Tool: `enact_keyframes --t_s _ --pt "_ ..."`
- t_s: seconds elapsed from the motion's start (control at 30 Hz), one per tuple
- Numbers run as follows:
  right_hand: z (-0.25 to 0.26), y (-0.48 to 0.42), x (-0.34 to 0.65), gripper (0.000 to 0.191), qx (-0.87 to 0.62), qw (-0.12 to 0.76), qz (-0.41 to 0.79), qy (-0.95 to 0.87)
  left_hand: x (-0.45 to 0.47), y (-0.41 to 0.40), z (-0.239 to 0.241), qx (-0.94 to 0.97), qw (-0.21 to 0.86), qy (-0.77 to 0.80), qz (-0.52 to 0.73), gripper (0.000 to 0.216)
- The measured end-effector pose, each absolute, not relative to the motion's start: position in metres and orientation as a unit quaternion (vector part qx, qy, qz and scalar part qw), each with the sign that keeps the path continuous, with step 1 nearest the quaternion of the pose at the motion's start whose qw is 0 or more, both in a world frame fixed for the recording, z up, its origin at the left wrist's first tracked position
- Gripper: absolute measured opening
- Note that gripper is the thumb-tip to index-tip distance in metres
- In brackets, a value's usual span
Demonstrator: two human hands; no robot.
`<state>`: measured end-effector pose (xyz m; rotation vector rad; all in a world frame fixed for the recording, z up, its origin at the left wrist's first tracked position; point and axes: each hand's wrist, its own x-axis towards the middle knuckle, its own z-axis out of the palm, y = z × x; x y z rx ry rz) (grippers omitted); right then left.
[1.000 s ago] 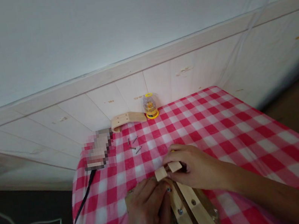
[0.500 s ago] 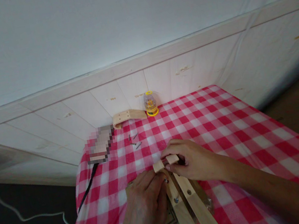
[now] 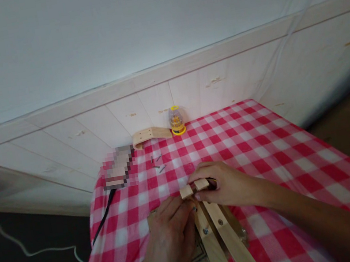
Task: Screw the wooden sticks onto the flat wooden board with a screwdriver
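Observation:
Two pale wooden slats (image 3: pixel 220 239) with screws in them lie side by side on the red-and-white checked tablecloth (image 3: pixel 264 143), running from the bottom edge up to the middle. My right hand (image 3: pixel 224 184) is closed round their far ends, thumb and fingers pinching the right slat's tip. My left hand (image 3: pixel 170 232) presses down beside the left slat, its fingertips curled against the wood near a small screw. What lies under the left palm is hidden.
Several loose dark screws (image 3: pixel 158 164) lie further back. A curved wooden piece (image 3: pixel 149 135) and a small clear container with a yellow base (image 3: pixel 176 122) stand by the panelled wall. A blurred object (image 3: pixel 117 168) with a black cable sits at the table's left corner.
Both hands stay on the slat ends. The view has shifted slightly, and my left fingers have crept a little closer to the left slat.

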<state>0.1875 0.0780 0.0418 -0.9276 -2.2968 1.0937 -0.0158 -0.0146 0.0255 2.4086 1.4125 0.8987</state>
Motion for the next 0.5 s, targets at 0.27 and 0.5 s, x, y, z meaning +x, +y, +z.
enact_keyframes --t_s 0.27,0.5 --pt "0.0429 0.078 0.1861 0.023 -0.338 0.224 0.396 -0.824 -0.0154 -0.0144 0.0251 0.812 0.105 0.486 0.305 0.019" --pt "0.0474 0.0773 0.1872 0.031 -0.343 0.241 0.405 -0.813 -0.0152 -0.015 0.0257 0.812 0.109 0.486 0.305 0.019"
